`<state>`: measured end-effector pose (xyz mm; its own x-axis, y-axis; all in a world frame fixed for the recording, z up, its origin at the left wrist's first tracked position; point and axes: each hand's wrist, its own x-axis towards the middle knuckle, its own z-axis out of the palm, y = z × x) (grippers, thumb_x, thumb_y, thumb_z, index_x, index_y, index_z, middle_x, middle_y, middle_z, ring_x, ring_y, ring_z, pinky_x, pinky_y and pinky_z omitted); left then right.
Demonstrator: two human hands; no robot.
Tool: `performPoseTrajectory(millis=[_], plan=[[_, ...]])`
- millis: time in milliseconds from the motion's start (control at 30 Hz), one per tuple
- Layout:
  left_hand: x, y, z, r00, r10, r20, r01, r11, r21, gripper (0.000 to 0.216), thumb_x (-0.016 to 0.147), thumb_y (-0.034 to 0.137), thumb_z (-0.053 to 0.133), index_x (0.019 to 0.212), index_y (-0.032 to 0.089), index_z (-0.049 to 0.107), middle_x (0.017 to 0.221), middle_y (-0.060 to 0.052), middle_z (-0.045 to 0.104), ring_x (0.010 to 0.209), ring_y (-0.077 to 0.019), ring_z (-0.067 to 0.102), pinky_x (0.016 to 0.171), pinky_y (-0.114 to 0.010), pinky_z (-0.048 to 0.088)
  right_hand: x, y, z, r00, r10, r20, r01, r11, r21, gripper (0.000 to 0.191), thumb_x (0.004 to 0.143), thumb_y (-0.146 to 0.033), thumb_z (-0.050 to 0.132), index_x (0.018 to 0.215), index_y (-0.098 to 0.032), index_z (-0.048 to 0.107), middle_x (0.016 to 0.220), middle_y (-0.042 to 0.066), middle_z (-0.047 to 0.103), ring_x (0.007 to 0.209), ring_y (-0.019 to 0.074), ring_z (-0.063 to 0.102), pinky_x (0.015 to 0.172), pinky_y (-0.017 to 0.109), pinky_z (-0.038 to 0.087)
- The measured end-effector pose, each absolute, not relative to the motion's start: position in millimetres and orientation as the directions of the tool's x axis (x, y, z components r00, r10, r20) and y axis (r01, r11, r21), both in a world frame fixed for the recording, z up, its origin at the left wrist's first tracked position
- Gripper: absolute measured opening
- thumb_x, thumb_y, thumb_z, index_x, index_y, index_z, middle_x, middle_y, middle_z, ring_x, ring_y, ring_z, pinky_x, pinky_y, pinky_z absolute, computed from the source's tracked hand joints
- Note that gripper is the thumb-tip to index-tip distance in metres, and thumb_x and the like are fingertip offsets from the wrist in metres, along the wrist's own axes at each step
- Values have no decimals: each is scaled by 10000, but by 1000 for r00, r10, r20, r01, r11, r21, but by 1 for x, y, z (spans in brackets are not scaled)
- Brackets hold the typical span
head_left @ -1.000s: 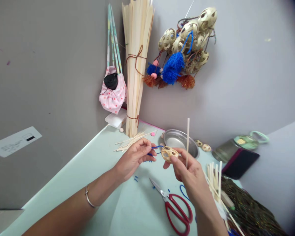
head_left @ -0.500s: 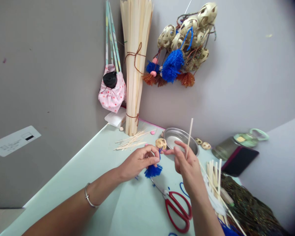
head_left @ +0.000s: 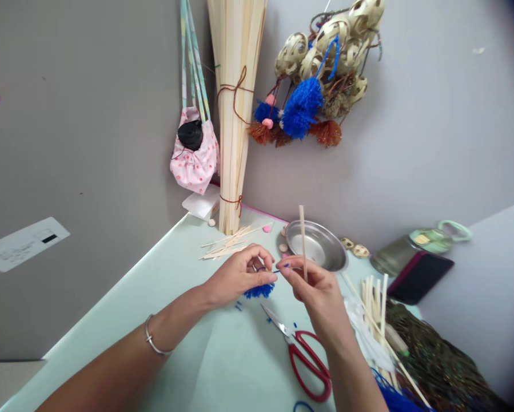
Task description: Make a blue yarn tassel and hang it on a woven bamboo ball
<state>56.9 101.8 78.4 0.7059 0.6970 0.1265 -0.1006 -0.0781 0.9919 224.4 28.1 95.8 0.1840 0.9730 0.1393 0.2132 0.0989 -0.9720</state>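
My left hand [head_left: 239,277] is closed on a blue yarn tassel [head_left: 259,291], whose fringe hangs below the fingers. Between the hands runs a short piece of blue yarn, its end pinched by the thumb and finger of my right hand [head_left: 319,292]. A thin pale wooden stick [head_left: 302,232] stands upright, tucked among the right hand's fingers. No small woven ball shows at the fingertips now. Beneath the hands lie red-handled scissors [head_left: 289,335], blades pointing up and left, with small blue yarn scraps [head_left: 238,305] nearby.
A metal bowl [head_left: 340,260] sits behind my right hand. Thin strips [head_left: 228,243] lie behind my left. A tall strip bundle [head_left: 235,149] stands in the corner; woven balls with tassels [head_left: 302,109] hang on the wall. At right are a phone [head_left: 422,277], a bottle [head_left: 389,254] and dark yarn [head_left: 437,349].
My right hand has moved left and now pinches the yarn; its extended finger has bent in. The stick moved left with it. The small woven ball has gone out of sight.
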Motion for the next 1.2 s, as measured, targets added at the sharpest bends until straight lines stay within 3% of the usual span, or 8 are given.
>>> performPoseTrajectory(millis=[133, 233, 300, 467, 667, 833, 1100, 1200], plan=[[45, 105, 87, 707, 679, 197, 74, -349, 934, 160, 826, 149, 545, 968, 217, 517, 1045, -35, 556, 796, -118, 529, 765, -293, 458, 227, 30, 93, 97, 995, -20, -70, -13, -997, 189, 867, -383, 646, 911, -199, 652, 705, -6, 607, 433, 41, 184, 421, 247, 108], [36, 108, 92, 715, 639, 284, 187, -566, 803, 233, 831, 86, 455, 1010, 229, 499, 1078, -34, 528, 841, -132, 513, 798, -306, 441, 226, 32, 91, 82, 996, -21, -19, -20, -1000, 206, 860, -385, 654, 909, -187, 632, 680, -1, 636, 437, 46, 207, 422, 243, 112], [33, 108, 94, 748, 601, 281, 217, -622, 752, 259, 838, 80, 427, 1039, 236, 480, 1119, -37, 511, 843, -135, 508, 794, -305, 437, 224, 33, 91, 93, 995, -24, 54, -29, -998, 230, 849, -398, 662, 916, -180, 625, 653, -5, 635, 447, 54, 225, 426, 240, 119], [32, 102, 99, 805, 543, 238, 231, -657, 717, 187, 868, 121, 420, 1007, 236, 471, 1083, -28, 507, 822, -142, 510, 772, -302, 429, 222, 35, 95, 137, 990, -44, 136, -62, -989, 261, 801, -421, 693, 786, -167, 631, 611, -16, 606, 450, 58, 269, 432, 228, 182], [29, 92, 111, 870, 427, 247, 156, -713, 684, 127, 888, 151, 431, 973, 224, 491, 997, -36, 508, 884, -175, 504, 785, -306, 419, 216, 35, 90, 97, 994, -56, 134, -69, -989, 181, 777, -348, 693, 746, -173, 654, 637, 4, 637, 590, 132, 521, 568, 246, 375], [27, 88, 117, 899, 359, 251, 116, -746, 655, 233, 807, 32, 408, 895, 221, 512, 920, -27, 523, 837, -176, 497, 751, -297, 411, 210, 32, 81, -72, 996, -44, 240, -26, -970, 226, 813, -264, 627, 611, -167, 602, 601, -22, 563, 581, 114, 447, 567, 239, 338], [34, 97, 108, 803, 491, 338, 123, -691, 712, 144, 907, 125, 435, 960, 216, 533, 1023, -37, 543, 930, -162, 529, 831, -298, 437, 202, 28, 83, -225, 961, -160, 7, -163, -987, 180, 810, -344, 686, 770, -171, 716, 741, 11, 656, 677, 132, 533, 662, 254, 400], [35, 103, 104, 710, 578, 403, 146, -681, 718, 138, 902, 197, 527, 1039, 216, 524, 1091, -54, 548, 1013, -184, 521, 896, -330, 426, 203, 30, 83, -167, 969, -184, -75, -199, -977, 225, 786, -373, 720, 700, -169, 683, 662, -15, 628, 541, 81, 448, 534, 214, 333]])
